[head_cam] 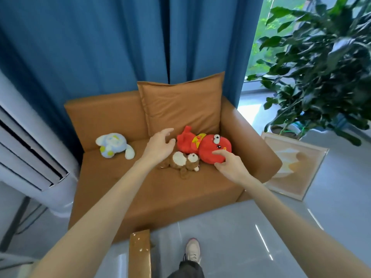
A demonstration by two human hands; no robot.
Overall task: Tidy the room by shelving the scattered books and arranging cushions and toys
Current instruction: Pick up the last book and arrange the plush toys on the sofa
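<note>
Tan leather sofa (180, 197); right hand (228, 165) pinches round red plush (208, 146).

Smooth matt leather-look sofa (112, 111); fuzzy plush red toy (202, 146), glossy tiled floor (230, 237)

Your left grip (160, 145) and right grip (230, 167) were bare. So were your left forearm (112, 193) and right forearm (281, 207), uncovered down to the lower edge of the view. You wore a dark grey trouser leg (186, 270) above a pale, pinkish-beige sneaker (193, 250) with dark laces and a pink-rimmed toe.
</note>
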